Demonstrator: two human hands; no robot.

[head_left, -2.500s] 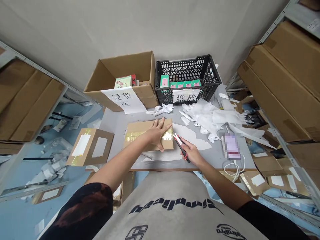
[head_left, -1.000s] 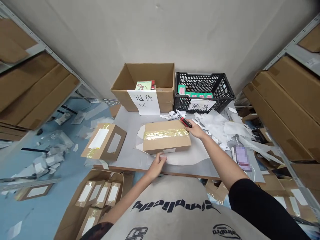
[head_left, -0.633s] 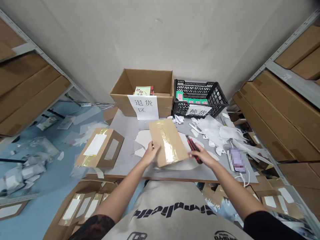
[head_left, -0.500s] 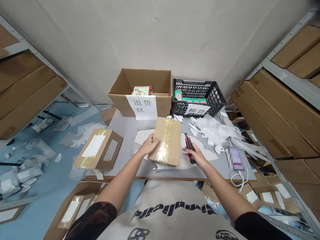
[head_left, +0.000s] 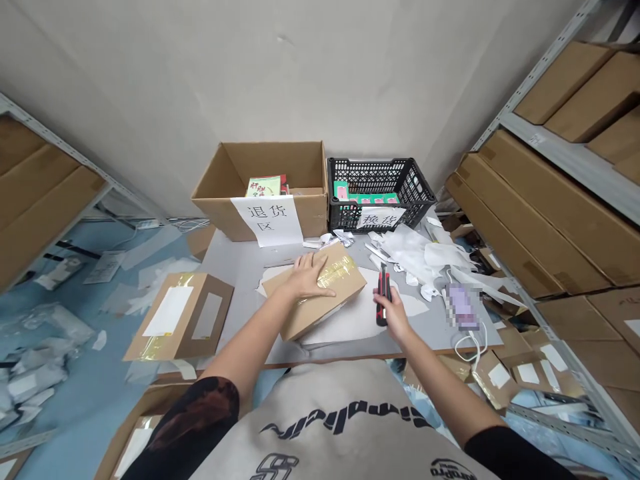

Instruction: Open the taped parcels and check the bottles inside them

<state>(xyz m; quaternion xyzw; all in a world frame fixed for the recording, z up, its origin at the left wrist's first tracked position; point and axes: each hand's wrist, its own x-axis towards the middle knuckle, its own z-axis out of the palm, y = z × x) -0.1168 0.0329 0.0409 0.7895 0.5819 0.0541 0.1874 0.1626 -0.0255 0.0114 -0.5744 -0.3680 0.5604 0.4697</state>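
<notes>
A taped cardboard box (head_left: 313, 312) lies turned at an angle on the table in front of me, a strip of shiny yellowish tape along its top. My left hand (head_left: 307, 277) rests on that top face with the fingers spread. To the box's right, apart from it, my right hand (head_left: 393, 310) is closed around a red and black box cutter (head_left: 383, 297), its tip pointing away from me. Pale torn paper (head_left: 345, 327) lies under the box.
Behind stand an open carton (head_left: 215, 210) with a paper sign and a black plastic crate (head_left: 425, 200) holding green boxes. Another taped box (head_left: 183, 313) sits at the left edge. Paper scraps (head_left: 410, 247) and a phone with a cable (head_left: 464, 307) lie to the right.
The box has turned from lengthwise to slanting, and its near side now shows. My left hand has moved from its left edge onto its top. My right hand still holds the box cutter.
</notes>
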